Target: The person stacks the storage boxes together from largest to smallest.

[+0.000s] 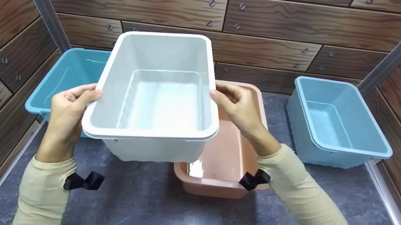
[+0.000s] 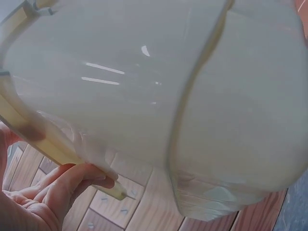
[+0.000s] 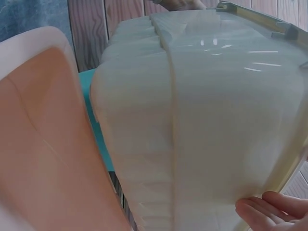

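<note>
A white plastic bin [image 1: 159,147] hangs in the air between both hands, its open top tipped toward the head camera; nothing shows inside it. My left hand [image 1: 68,113] grips its left rim, thumb on top and fingers curled beneath, as the left wrist view shows with the fingers [image 2: 79,178] under the lip. On the opposite side my right hand [image 1: 240,109] pinches the right rim, with its fingertips [image 3: 252,211] against the outer wall. Below and to the right, partly covered by the white bin and right arm, a pink bin [image 1: 225,145] stands on the dark surface.
A teal bin [image 1: 52,85] stands at the left, partly hidden behind the white bin and left hand. At the right is a light blue bin [image 1: 337,123]. Wood-patterned walls [image 1: 270,19] with grey corner posts [image 1: 40,2] enclose the dark marbled surface [image 1: 160,212].
</note>
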A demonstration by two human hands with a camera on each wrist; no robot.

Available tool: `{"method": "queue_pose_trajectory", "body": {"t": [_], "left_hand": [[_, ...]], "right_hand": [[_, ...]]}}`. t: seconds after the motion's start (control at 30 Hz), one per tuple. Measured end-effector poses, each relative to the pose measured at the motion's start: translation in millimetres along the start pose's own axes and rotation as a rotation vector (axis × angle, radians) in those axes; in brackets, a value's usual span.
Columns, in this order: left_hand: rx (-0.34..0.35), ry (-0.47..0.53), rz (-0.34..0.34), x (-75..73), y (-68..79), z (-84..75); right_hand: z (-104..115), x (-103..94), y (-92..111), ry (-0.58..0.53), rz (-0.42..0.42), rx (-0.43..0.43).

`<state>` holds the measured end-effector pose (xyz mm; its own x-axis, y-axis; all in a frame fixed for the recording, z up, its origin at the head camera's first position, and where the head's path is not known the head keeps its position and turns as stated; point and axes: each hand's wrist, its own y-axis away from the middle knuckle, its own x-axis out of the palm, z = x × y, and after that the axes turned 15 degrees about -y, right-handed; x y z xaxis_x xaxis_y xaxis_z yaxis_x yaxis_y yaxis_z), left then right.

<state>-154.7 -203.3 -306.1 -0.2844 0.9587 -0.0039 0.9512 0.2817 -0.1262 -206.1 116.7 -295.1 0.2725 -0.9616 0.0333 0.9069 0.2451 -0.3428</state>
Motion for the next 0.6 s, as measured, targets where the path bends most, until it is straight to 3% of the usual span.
{"method": "queue_pose_trajectory", "body": {"t": [0.33, 0.6], "left_hand": [[0.005, -0.005, 0.004, 2.2, 0.8, -1.3], [0.000, -0.007, 0.020, 7.2, 2.0, -1.5]], "right_hand": [[2.0, -3.0, 1.5, -0.050, 0.007, -0.026], [3.1, -6.8, 2.3, -0.057, -0.033, -0.048]]}}
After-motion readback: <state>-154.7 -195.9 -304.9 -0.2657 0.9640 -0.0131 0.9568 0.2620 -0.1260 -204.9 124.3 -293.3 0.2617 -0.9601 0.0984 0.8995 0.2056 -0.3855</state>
